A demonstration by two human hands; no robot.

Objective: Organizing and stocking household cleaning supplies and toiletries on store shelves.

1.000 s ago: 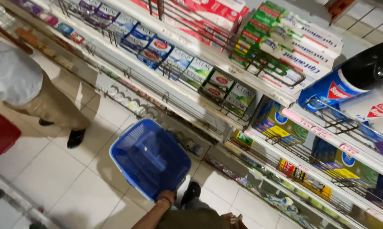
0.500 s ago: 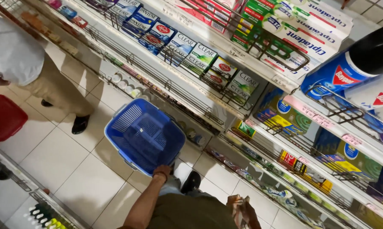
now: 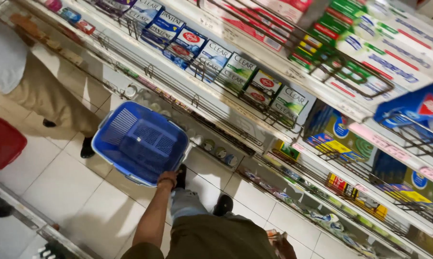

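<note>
The fingers of the left hand are closed around the handle of a blue plastic basket – the basket is carried low, above the pale floor tiles, just in front of the person's dark shoes. Only a small part of the right hand is seen at the bottom edge; whether its fingers are wide or closed cannot be told. Beside the basket, wire shelves with boxes are seen. Further left, another person's beige trousers and a red basket are visible.
</note>
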